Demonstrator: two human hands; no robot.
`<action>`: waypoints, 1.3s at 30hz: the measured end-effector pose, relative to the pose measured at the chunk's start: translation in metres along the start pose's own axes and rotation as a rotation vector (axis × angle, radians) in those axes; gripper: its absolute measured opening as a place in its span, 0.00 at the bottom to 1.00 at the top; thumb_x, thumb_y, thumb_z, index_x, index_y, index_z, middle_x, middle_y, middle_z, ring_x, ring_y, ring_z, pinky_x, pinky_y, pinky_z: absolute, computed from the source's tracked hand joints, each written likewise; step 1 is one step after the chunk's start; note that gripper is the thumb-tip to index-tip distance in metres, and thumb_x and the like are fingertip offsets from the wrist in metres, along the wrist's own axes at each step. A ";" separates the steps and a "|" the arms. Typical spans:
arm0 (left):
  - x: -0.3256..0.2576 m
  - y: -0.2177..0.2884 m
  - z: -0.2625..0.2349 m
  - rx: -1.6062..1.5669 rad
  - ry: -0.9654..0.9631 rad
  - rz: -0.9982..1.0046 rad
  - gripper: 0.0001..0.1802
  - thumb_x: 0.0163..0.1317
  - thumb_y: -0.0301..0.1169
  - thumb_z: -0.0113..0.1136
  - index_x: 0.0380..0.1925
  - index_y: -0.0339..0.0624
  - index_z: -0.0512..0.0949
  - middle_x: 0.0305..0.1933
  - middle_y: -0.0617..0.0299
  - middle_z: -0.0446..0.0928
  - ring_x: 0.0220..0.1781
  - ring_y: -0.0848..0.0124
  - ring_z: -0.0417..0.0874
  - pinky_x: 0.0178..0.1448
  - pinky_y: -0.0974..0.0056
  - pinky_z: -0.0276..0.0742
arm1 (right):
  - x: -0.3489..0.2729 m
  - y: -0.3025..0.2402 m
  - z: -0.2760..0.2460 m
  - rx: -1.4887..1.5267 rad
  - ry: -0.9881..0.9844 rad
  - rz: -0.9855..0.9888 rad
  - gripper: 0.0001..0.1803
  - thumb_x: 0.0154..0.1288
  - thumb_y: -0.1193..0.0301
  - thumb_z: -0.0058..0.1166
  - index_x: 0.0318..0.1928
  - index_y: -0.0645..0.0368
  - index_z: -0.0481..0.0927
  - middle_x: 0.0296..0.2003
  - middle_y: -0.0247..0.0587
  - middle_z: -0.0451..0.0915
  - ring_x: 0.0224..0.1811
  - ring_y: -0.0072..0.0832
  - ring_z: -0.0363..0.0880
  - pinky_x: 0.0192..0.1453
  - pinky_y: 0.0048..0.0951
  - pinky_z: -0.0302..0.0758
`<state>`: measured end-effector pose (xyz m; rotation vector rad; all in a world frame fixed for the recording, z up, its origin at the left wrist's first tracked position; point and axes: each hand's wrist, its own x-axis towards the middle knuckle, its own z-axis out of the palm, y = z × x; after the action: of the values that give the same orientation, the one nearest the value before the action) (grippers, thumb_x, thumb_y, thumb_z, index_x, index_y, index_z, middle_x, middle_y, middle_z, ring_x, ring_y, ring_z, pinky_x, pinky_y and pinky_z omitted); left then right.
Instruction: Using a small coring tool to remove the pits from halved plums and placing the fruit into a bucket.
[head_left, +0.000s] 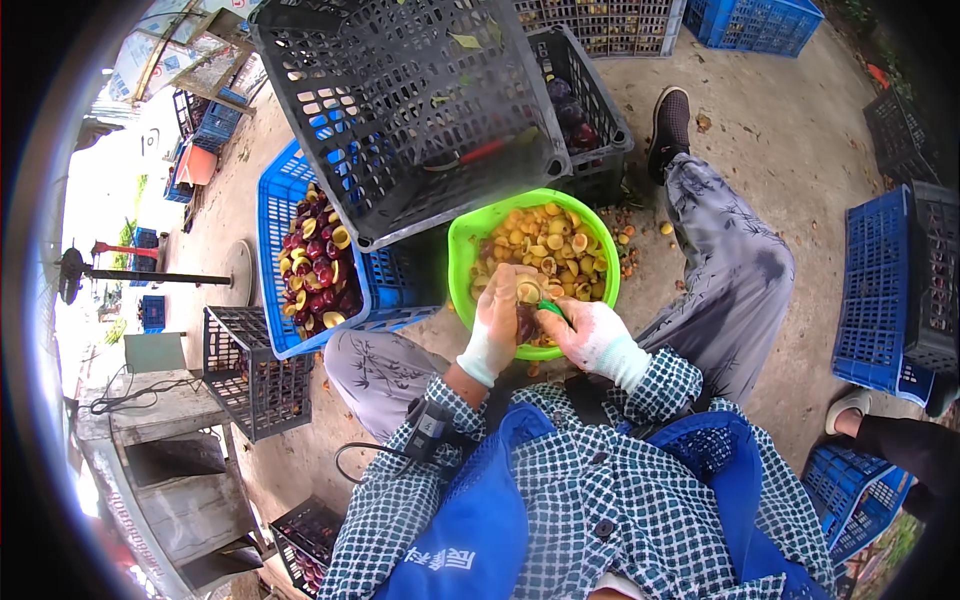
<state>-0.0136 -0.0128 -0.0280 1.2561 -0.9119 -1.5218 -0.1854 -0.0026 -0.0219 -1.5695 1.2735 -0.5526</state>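
My left hand (494, 318), in a pale glove, is closed around a dark red plum (526, 322) with yellow flesh, partly hidden by the fingers. My right hand (592, 338), in a whitish glove, grips a small green-handled knife (551, 309); its blade is lost against the fruit. Both hands meet over the near side of a bright green basin (462, 250). Inside lie many yellow plum pieces (556, 240). To the left, a blue crate (277, 190) holds red-skinned plum halves (318, 262) with yellow cut faces.
A tilted black crate (400, 205) rests over the blue one, with a red-handled tool (482, 150) in it. Behind it, another black crate (610, 125) holds dark plums. Blue crates (868, 300) stand at right, near another person's foot (850, 405). A fan (160, 275) stands at left.
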 end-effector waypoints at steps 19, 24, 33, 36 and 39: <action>0.000 0.011 0.003 0.236 -0.079 0.197 0.39 0.78 0.63 0.30 0.38 0.39 0.80 0.39 0.63 0.80 0.38 0.75 0.78 0.47 0.69 0.75 | 0.000 0.001 -0.018 1.179 -0.835 0.470 0.23 0.80 0.47 0.38 0.40 0.52 0.76 0.15 0.26 0.65 0.09 0.21 0.60 0.13 0.26 0.60; 0.012 0.013 0.004 0.294 -0.086 0.351 0.40 0.75 0.66 0.32 0.37 0.39 0.79 0.34 0.63 0.81 0.33 0.74 0.80 0.40 0.69 0.75 | -0.002 0.007 0.003 1.798 -1.060 0.382 0.26 0.82 0.46 0.32 0.36 0.49 0.74 0.13 0.23 0.60 0.08 0.18 0.54 0.10 0.22 0.54; 0.020 0.051 -0.017 0.248 0.191 0.047 0.34 0.78 0.60 0.38 0.37 0.40 0.79 0.23 0.63 0.79 0.19 0.75 0.76 0.24 0.70 0.71 | -0.004 -0.019 -0.023 1.037 -0.261 0.256 0.27 0.79 0.44 0.37 0.36 0.54 0.74 0.13 0.26 0.63 0.09 0.19 0.57 0.13 0.23 0.56; 0.021 0.108 -0.076 0.647 0.594 0.475 0.27 0.80 0.51 0.41 0.36 0.40 0.79 0.24 0.60 0.80 0.20 0.74 0.78 0.24 0.66 0.72 | 0.007 -0.003 -0.024 1.127 0.028 0.349 0.26 0.78 0.44 0.43 0.38 0.56 0.75 0.19 0.29 0.68 0.12 0.19 0.59 0.14 0.23 0.59; 0.012 0.145 -0.130 1.695 0.991 0.956 0.12 0.72 0.36 0.57 0.47 0.40 0.81 0.44 0.50 0.83 0.44 0.51 0.82 0.50 0.52 0.77 | 0.007 0.001 -0.024 1.020 0.082 0.211 0.26 0.78 0.45 0.45 0.38 0.56 0.75 0.18 0.29 0.68 0.12 0.19 0.59 0.15 0.23 0.60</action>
<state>0.1415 -0.0649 0.0786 1.7986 -1.6570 0.9703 -0.2030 -0.0185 -0.0152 -0.5609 0.9392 -0.9379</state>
